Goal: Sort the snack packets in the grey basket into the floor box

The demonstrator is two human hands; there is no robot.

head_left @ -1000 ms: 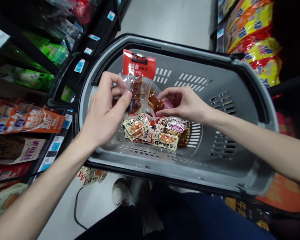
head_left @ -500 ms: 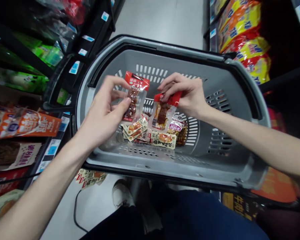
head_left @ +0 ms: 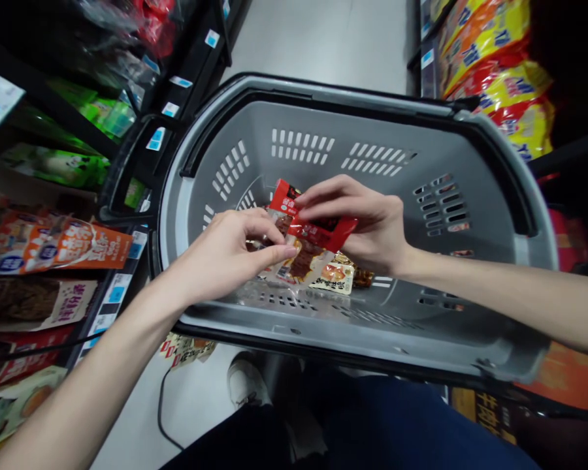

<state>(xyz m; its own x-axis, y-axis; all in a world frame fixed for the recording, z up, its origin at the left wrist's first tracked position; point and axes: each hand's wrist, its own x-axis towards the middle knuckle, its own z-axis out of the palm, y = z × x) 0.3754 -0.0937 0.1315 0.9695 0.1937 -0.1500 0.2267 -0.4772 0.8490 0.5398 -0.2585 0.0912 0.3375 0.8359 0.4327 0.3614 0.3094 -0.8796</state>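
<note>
Over the basket, two small snack packets with red tops and clear fronts overlap. The front packet shows brown, sauced pieces inside, and my right hand pinches its red top. Partly covered behind it is the rear packet, also red at the top. My left hand has closed its thumb and fingers at the packets' left side; its thumb reaches the front packet's edge. A cream snack packet lies below them on the basket floor, partly hidden by the hands.
The grey shopping basket has slotted walls and a black handle at its left. Shelves of packaged snacks stand at left, with orange bags; yellow bags are at right. A black cable hangs near a shoe.
Both hands have come closer together and lower, bringing the two packets from side by side into an overlap. The view has shifted slightly, so the basket appears further right.
</note>
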